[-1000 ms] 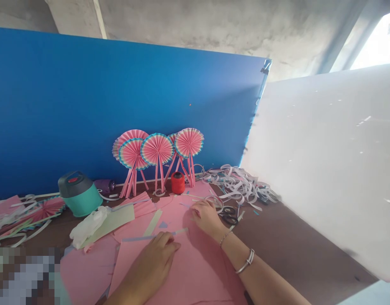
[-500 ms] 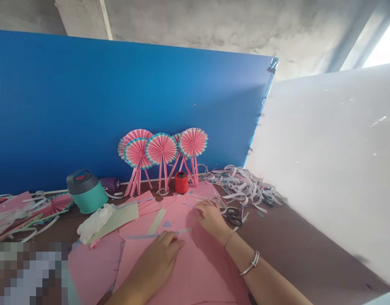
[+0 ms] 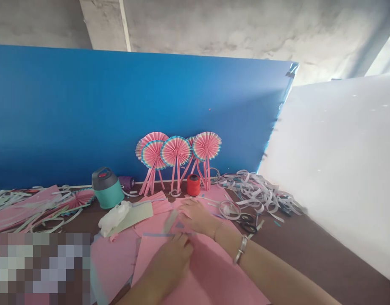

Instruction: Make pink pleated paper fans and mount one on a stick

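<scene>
A large pink paper sheet (image 3: pixel 214 275) lies before me, with a grey-blue strip (image 3: pixel 155 234) along its far edge. My left hand (image 3: pixel 174 256) rests on it, fingers bent down and pressed together at that edge; what lies under the fingertips is hidden. Just beyond, my right hand (image 3: pixel 195 216) reaches across to the left, fingers stretched out low over more pink paper. Motion blurs it somewhat. A pale strip (image 3: pixel 170 221) and a small blue-grey scrap (image 3: pixel 179 225) lie near its fingers. Black-handled scissors (image 3: pixel 248 223) sit to the right, beside a roll of tape (image 3: pixel 229 209).
Pink pleated paper fans (image 3: pixel 176 151) lean against the blue board (image 3: pixel 87 106). A red thread spool (image 3: pixel 193 185), a teal-and-grey container (image 3: pixel 108 192) and a crumpled white plastic bag (image 3: pixel 115 218) stand or lie nearby. Curled paper strips (image 3: pixel 255 190) heap at the right.
My right hand has moved left, toward my left hand, and off the area beside the tape roll. The whole view has shifted, so things appear farther right.
</scene>
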`<state>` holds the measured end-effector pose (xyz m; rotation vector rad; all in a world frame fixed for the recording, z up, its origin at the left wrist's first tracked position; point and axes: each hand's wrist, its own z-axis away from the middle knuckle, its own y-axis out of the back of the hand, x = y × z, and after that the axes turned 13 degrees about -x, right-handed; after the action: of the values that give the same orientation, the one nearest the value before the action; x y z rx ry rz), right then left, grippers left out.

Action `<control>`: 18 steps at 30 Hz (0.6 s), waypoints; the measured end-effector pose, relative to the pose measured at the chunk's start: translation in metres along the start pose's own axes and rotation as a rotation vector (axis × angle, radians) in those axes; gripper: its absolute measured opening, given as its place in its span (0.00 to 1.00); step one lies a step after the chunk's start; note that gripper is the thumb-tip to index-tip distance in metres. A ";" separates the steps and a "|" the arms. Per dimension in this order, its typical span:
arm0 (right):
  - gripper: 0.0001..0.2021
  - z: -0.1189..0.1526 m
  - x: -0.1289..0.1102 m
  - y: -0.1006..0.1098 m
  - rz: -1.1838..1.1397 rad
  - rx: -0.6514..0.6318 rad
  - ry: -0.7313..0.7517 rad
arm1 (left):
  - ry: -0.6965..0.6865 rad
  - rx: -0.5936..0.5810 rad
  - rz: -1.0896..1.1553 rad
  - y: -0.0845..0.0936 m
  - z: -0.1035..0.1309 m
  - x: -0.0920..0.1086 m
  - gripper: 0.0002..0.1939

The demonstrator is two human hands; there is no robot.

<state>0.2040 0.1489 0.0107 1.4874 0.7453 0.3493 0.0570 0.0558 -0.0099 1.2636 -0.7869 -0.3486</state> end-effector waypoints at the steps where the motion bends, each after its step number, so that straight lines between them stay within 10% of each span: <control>1: 0.11 -0.014 -0.007 0.002 0.005 -0.038 0.027 | 0.006 -0.011 -0.011 0.000 -0.001 0.000 0.17; 9: 0.11 -0.100 -0.048 -0.007 0.050 -0.143 0.061 | -0.053 -0.027 -0.014 0.007 -0.001 -0.002 0.16; 18: 0.18 -0.102 -0.031 -0.013 0.004 -0.131 0.040 | -0.017 -0.041 -0.042 0.006 -0.004 0.000 0.14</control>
<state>0.1136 0.2060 0.0136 1.3619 0.7377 0.4239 0.0586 0.0601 -0.0043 1.2418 -0.7650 -0.4073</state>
